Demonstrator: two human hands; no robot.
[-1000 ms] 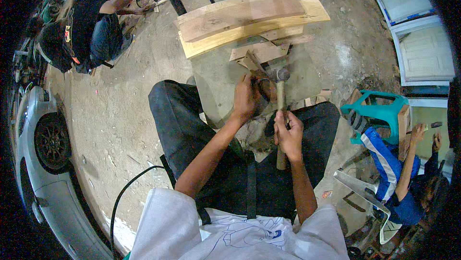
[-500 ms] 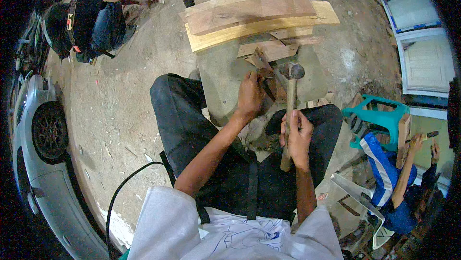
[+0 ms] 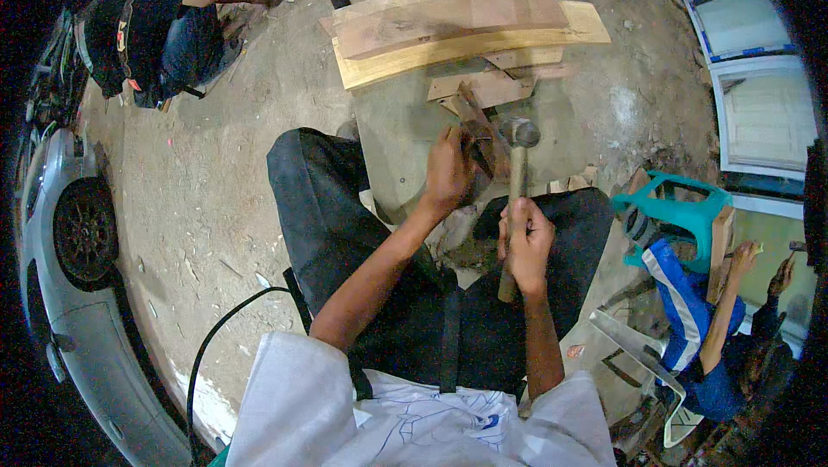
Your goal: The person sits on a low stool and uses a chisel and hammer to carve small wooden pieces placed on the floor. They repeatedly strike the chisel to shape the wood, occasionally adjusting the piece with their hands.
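Note:
My right hand is wrapped round the wooden handle of a hammer. The hammer's metal head points away from me, close to the right side of a narrow brown wooden piece. On the left side of that piece my left hand is closed against it, its fingertips partly hidden. Whether a small item is also pinched there I cannot tell. The piece stands slanted over a grey work surface between my knees. Beyond it lie several short wood offcuts.
Long planks lie across the surface's far end. A teal plastic stool stands at right, near a person holding tools. Another person crouches at far left. A silver car is at left; white-framed panels lean at right.
The hammer head has dropped slightly and come a little left, nearer the brown wooden piece. My left hand has hardly moved. The person at right has shifted their hands.

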